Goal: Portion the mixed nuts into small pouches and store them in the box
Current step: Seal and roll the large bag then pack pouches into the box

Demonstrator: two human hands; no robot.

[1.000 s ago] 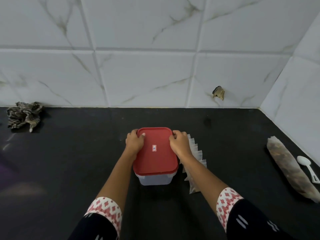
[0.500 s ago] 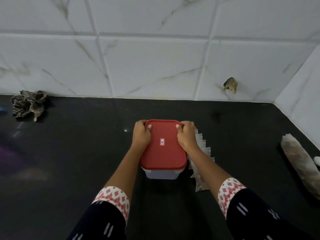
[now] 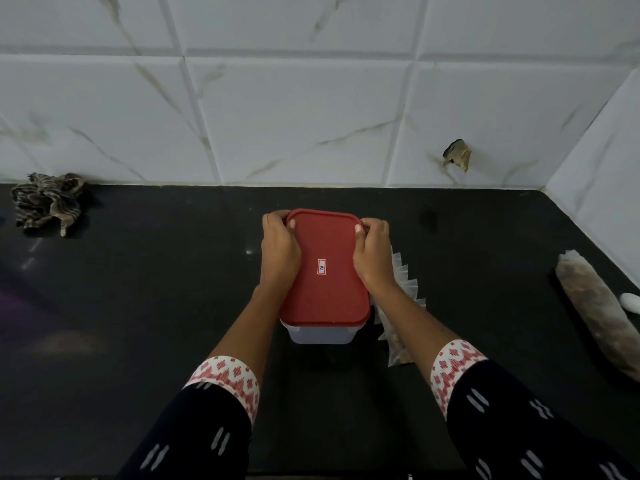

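Observation:
A clear plastic box point(image 3: 322, 334) with a red lid point(image 3: 325, 292) stands mid-counter. My left hand point(image 3: 278, 252) grips the lid's far left corner, thumb on top. My right hand point(image 3: 374, 252) grips the far right corner the same way. A fanned stack of small clear pouches point(image 3: 403, 282) lies just right of the box, partly hidden under my right forearm; one pouch with nuts point(image 3: 398, 353) shows at its near end. A long clear bag of mixed nuts point(image 3: 599, 313) lies at the right edge.
The black counter point(image 3: 156, 306) meets a white tiled wall point(image 3: 311, 116) behind and at the right. A crumpled striped cloth point(image 3: 48, 202) sits at the back left. A white spoon point(image 3: 630, 301) peeks in beside the nut bag.
My hands have slid a little toward the far corners of the lid. The camera has shifted, so the box sits lower and the spoon is nearly out of view.

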